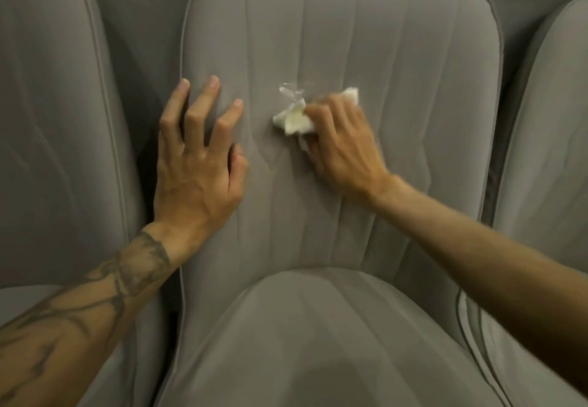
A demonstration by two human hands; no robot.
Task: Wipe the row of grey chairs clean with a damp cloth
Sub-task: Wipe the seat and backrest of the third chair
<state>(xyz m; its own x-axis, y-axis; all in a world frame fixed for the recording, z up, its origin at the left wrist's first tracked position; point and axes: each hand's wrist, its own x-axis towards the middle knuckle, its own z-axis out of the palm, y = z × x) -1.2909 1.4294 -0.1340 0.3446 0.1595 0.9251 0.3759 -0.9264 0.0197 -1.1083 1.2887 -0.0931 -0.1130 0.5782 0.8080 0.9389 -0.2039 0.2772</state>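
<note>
looking down at a row of grey padded chairs, seen from a camera on the person's head. the middle chair [381, 40] fills the centre, its backrest rising toward the top of view. the backrest's long axis runs bottom to top, and stitched channels run the same way.

the right hand [343, 149] presses a crumpled white cloth [294, 120] against the backrest about halfway up, close to its centre line. the fingers are curled round the cloth, gripping it. the wad bulges out to the left of the fingers, and a small corner pokes out past the knuckles at upper right, so its long axis slants from lower left to upper right. a pale wisp just above the wad is too blurred to identify.

the left hand [197, 164] lies flat on the left side of the backrest, holding nothing. its fingers are spread, nearly straight and pointing up, with the little finger at the piped left edge. the tattooed left forearm [95, 304] crosses the lower left corner.

below the hands, the seat cushion [302, 327] of the middle chair bulges toward the viewer. the left chair [47, 120] and right chair [556, 152] stand close on either side, parted from the middle one only by narrow dark gaps. grey fabric continues above both hands to the rounded top edge.
</note>
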